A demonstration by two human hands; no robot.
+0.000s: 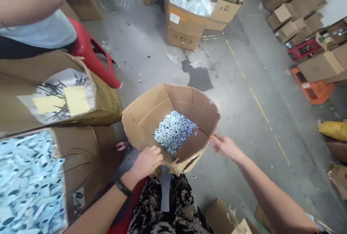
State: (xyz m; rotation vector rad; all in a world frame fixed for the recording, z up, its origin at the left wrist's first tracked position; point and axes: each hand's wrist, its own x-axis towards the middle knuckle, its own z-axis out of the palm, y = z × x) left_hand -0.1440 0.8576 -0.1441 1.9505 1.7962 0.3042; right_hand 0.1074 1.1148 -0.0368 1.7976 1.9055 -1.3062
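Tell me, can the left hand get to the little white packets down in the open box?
Probably yes. The left hand grips the near rim of the open box, its flaps are spread open, and nothing covers the white packets on the bottom. They do lie deep inside.

Left hand (146, 161) lies knuckles up, fingers curled downward, a dark band around its wrist. Right hand (225, 146) reaches out from the near right — palm half open, fingers pointing left.

Two hands being seen, left hand (146, 161), right hand (225, 146), one open box (151, 114) being gripped, two red stools, one orange crate (311, 85) being counted.
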